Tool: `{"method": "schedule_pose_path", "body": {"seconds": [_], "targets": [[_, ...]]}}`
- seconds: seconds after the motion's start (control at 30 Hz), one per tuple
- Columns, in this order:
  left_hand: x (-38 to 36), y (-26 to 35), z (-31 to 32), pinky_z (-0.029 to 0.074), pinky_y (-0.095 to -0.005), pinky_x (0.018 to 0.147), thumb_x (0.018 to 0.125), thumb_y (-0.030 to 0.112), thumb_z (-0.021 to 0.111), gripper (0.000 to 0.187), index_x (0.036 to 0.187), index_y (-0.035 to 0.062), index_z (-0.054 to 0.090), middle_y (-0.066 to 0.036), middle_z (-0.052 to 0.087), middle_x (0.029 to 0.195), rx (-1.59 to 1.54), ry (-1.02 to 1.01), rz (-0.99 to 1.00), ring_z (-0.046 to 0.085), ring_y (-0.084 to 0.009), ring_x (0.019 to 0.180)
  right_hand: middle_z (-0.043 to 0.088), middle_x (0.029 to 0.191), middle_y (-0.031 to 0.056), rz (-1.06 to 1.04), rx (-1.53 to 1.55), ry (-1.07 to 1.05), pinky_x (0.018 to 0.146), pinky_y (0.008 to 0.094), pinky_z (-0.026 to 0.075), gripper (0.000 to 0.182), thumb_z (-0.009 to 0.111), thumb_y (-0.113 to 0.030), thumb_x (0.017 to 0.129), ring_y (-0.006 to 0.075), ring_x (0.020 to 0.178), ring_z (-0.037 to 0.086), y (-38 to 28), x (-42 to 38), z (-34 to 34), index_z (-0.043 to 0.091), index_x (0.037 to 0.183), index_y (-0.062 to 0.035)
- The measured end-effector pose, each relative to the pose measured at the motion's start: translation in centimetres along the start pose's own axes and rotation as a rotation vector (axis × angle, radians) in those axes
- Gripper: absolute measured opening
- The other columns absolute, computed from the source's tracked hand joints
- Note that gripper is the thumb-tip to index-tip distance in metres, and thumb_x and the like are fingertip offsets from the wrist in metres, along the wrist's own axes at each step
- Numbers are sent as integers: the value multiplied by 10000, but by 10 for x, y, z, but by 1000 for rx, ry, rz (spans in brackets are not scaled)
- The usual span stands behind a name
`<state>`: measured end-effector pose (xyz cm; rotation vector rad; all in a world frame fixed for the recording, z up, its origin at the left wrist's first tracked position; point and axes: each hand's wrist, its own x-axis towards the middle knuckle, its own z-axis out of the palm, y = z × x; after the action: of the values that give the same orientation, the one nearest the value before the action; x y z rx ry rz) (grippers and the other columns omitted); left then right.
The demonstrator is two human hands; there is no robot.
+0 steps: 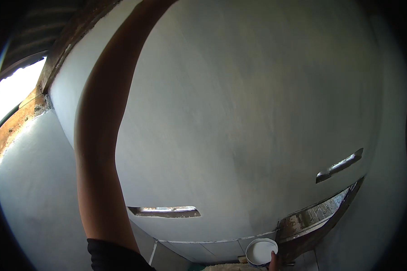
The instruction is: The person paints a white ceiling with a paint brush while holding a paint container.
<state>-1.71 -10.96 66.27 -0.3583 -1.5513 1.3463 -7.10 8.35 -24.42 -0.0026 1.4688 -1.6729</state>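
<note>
My left arm, with a dark sleeve at the lower left, stretches up along the painted wall (221, 113). It leaves the picture at the top edge, so the hand and anything in it are out of sight. Low in the view, my right hand (273, 261) grips the rim of a round tub of white paint (261, 251). Its thumb lies over the near right side of the rim; the other fingers are hidden. The tub is held roughly level, and white liquid shows inside.
A narrow slot (167, 212) pierces the wall at lower left, another slot (340, 166) at right. Below the right one is a dark-framed opening (319, 216). Tiles (215, 248) line the wall's bottom. A wooden beam (61, 58) and a bright gap (16, 92) are at upper left.
</note>
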Motion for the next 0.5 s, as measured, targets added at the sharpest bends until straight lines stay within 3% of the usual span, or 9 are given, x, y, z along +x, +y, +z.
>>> {"method": "schedule_pose_path", "body": {"seconds": [0.07, 0.1, 0.13, 0.2, 0.23, 0.3, 0.4, 0.43, 0.5], "targets": [[-31, 60, -5, 568, -351, 638, 954, 155, 627, 165, 991, -6, 630, -131, 683, 838, -185, -81, 83, 689, -241, 755, 546, 1198, 89, -7, -8, -2, 946, 366, 415, 661, 615, -390, 979, 210, 1087, 499, 5, 9, -7, 410, 1429, 49], [-65, 85, 1, 563, -260, 553, 871, 147, 711, 157, 1022, 116, 682, -8, 715, 909, -97, -79, 164, 698, -143, 777, 547, 1198, 90, -11, -11, -3, 945, 367, 416, 659, 615, -390, 977, 211, 1087, 500, 8, 14, -9, 413, 1425, 48], [-85, 123, -8, 580, -248, 548, 826, 106, 758, 130, 923, 109, 671, -19, 703, 895, -126, -117, 234, 697, -181, 781, 548, 1198, 91, -15, -14, -4, 944, 367, 416, 656, 616, -390, 976, 212, 1087, 501, 11, 17, -11, 415, 1422, 48], [-131, 197, -25, 600, -256, 524, 820, 149, 771, 161, 849, 133, 613, 5, 681, 857, -325, -136, 171, 675, -141, 717, 550, 1198, 94, -21, -26, -7, 943, 368, 418, 652, 616, -389, 974, 213, 1087, 504, 17, 22, -16, 420, 1415, 48], [-146, 224, -38, 542, -246, 416, 840, 125, 704, 109, 908, 146, 621, 26, 649, 840, -420, -165, 162, 671, -142, 757, 551, 1198, 95, -27, -34, -8, 942, 369, 418, 649, 616, -389, 973, 214, 1086, 505, 19, 24, -19, 422, 1412, 48], [-159, 255, -69, 477, -245, 384, 847, 127, 719, 107, 868, 110, 616, -5, 639, 786, -683, -351, -24, 665, -144, 706, 552, 1198, 98, -47, -48, -13, 940, 369, 420, 645, 617, -389, 970, 215, 1086, 507, 19, 33, -24, 427, 1405, 48], [-149, 223, -80, 463, -252, 387, 851, 133, 729, 127, 883, 63, 626, -34, 648, 761, -788, -420, -271, 668, -154, 677, 555, 1199, 102, -81, -66, -19, 938, 371, 422, 638, 618, -388, 967, 217, 1086, 511, 16, 45, -26, 434, 1395, 47], [-144, 193, -74, 541, -294, 472, 870, 149, 723, 153, 904, 26, 638, -66, 675, 779, -775, -362, -322, 687, -166, 701, 556, 1199, 104, -90, -73, -22, 937, 371, 423, 635, 618, -388, 966, 218, 1086, 512, 16, 47, -27, 437, 1392, 47], [-114, 126, -88, 588, -299, 663, 955, 203, 642, 220, 1055, 10, 678, -120, 714, 990, -613, -484, -731, 706, -182, 874, 558, 1199, 106, -109, -85, -30, 935, 372, 424, 631, 618, -388, 964, 219, 1085, 514, 16, 52, -28, 442, 1385, 47]]}}
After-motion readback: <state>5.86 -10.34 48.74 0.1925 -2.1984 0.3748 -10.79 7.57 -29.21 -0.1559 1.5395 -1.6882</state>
